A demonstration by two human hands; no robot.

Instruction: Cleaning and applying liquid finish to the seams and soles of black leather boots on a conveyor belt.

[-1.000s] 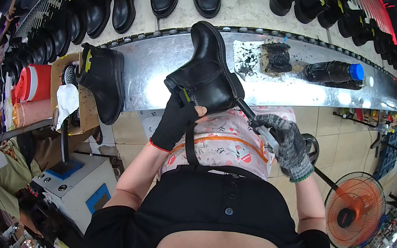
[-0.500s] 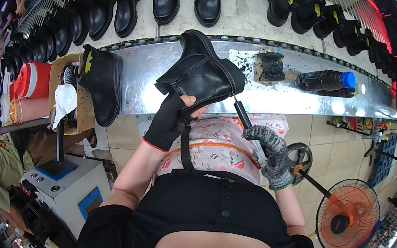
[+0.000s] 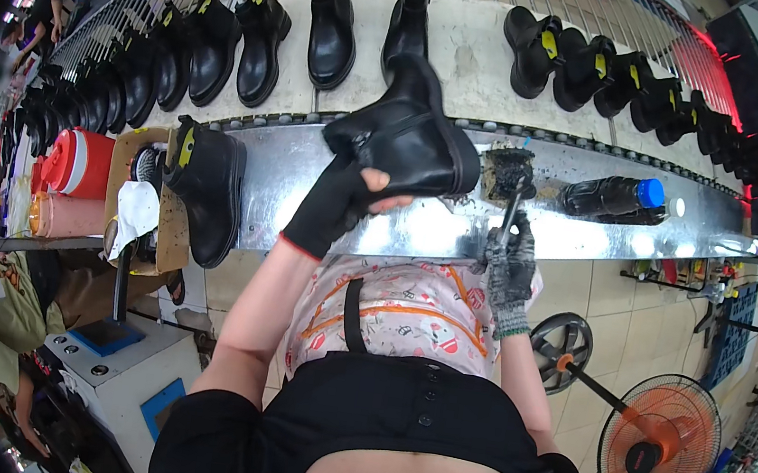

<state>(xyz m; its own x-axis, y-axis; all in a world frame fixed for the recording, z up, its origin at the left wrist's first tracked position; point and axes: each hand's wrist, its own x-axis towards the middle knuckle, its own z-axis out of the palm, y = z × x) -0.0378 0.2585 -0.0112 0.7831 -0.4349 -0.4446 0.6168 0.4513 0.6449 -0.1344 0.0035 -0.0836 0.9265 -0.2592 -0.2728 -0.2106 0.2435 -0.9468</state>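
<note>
My left hand (image 3: 343, 198), in a black glove with bare fingertips, grips a black ankle boot (image 3: 414, 150) by its upper. The boot is tilted above the metal bench, its side zip showing. In my grey knitted glove, my right hand (image 3: 511, 268) is closed around a slim tool (image 3: 510, 214) with a narrow end; its exact kind is unclear. That end reaches a black, crusted spongy block (image 3: 502, 171) on the bench, right of the boot. Whether it touches the block is hard to tell.
A dark bottle with a blue cap (image 3: 650, 193) lies right of the block. Another black boot (image 3: 207, 195) stands at the left by a cardboard box (image 3: 172, 243). Rows of boots line the pale belt (image 3: 465, 56) behind the metal bench (image 3: 286, 176). An orange fan (image 3: 658, 445) stands at right.
My right hand has moved the slim tool away from the boot's sole edge, up and right to the black block. My left hand still holds the boot, now slightly right in view.
</note>
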